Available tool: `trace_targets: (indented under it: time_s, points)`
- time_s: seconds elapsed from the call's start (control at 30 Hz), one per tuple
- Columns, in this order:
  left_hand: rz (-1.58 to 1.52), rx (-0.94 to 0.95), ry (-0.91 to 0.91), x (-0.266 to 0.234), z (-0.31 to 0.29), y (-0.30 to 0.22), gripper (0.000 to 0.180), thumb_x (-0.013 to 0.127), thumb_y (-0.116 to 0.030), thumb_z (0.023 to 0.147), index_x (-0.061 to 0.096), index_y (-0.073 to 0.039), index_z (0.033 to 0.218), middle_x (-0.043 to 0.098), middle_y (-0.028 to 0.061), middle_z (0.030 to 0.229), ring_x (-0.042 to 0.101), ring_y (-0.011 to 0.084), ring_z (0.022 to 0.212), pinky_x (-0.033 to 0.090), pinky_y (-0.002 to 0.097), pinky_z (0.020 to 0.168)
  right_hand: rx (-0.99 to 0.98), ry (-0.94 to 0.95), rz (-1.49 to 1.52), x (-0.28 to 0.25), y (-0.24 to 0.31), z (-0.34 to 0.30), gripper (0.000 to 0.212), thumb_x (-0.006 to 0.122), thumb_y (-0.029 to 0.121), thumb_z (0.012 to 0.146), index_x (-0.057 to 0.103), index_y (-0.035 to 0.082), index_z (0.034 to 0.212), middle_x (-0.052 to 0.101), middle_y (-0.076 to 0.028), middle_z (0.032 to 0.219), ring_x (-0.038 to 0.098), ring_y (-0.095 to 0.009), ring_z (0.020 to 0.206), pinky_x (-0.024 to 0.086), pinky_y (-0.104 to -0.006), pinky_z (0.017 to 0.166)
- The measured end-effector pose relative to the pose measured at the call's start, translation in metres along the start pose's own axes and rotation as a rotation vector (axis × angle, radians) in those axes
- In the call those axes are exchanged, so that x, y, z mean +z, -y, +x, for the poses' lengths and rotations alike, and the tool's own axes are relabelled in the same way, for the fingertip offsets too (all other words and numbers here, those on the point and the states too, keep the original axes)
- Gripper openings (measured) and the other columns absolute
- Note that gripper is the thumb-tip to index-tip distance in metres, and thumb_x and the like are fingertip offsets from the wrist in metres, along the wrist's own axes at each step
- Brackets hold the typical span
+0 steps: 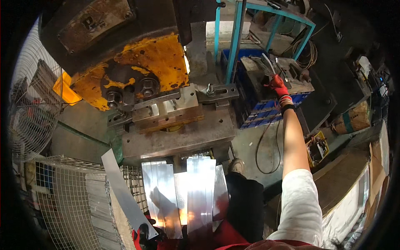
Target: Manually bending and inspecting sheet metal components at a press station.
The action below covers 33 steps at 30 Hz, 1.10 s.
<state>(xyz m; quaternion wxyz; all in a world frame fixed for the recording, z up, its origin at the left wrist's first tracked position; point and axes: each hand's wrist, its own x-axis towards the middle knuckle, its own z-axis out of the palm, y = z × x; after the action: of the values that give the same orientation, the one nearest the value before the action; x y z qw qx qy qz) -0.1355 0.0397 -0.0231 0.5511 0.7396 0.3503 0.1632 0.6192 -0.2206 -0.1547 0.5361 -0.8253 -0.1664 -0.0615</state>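
My left hand, in a red and black glove, is closed on the lower end of a long flat metal strip, which slants up and to the left. Shiny metal strips lie in overlapping piles just right of it, in front of my body. My right arm reaches far forward. Its red-gloved hand is closed at the near side of a board on a blue crate. A pale curved piece rises just beyond that hand; whether the fingers hold it cannot be made out.
A press with a worn yellow ram stands ahead, above a die block on a steel bed. At left are a wire-guarded fan and a mesh basket. A yellow bin and cardboard are at right.
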Motion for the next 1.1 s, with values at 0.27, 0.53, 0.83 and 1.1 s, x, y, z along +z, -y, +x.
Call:
trace_targets:
  time_s: [0.27,0.53,0.83,1.1]
  points:
    - [-0.024,0.006,-0.011,0.009,-0.004,-0.009,0.037,0.059,-0.021,0.078,0.05,-0.001,0.107,0.058,0.0078,0.104,0.054,0.0189,0.092,0.041,0.0332,0.077,0.156,-0.046,-0.032,-0.014,-0.022,-0.037,0.049,0.064,0.013,0.071,0.047,0.005,0.116,0.056,-0.006,0.104,0.051,-0.014,0.092,0.041,-0.0276,0.079]
    - [-0.479,-0.276,0.011,0.029,-0.004,-0.051,0.037,0.048,-0.034,0.082,0.05,-0.001,0.097,0.054,0.0092,0.067,0.054,0.0166,0.054,0.043,0.0275,0.05,0.222,-0.093,0.094,-0.01,-0.008,-0.108,0.055,0.067,0.015,0.07,0.044,0.0,0.118,0.058,-0.008,0.1,0.053,-0.014,0.083,0.043,-0.0266,0.072]
    - [-0.507,-0.26,0.01,0.018,-0.034,-0.039,0.039,0.048,-0.037,0.083,0.048,-0.003,0.102,0.054,0.0072,0.062,0.051,0.0162,0.047,0.039,0.0252,0.042,0.448,0.238,-0.07,0.001,-0.007,-0.321,0.033,0.062,0.021,0.073,0.057,0.002,0.098,0.061,-0.009,0.088,0.055,-0.016,0.078,0.043,-0.0271,0.069]
    - [-0.288,-0.118,0.058,0.012,-0.066,-0.034,0.035,0.046,-0.031,0.085,0.05,0.002,0.097,0.053,0.0074,0.073,0.051,0.0135,0.058,0.042,0.0236,0.049,0.326,0.242,-0.307,-0.059,0.006,-0.335,0.028,0.06,0.029,0.071,0.06,0.003,0.082,0.06,-0.016,0.078,0.057,-0.031,0.074,0.044,-0.0357,0.065]
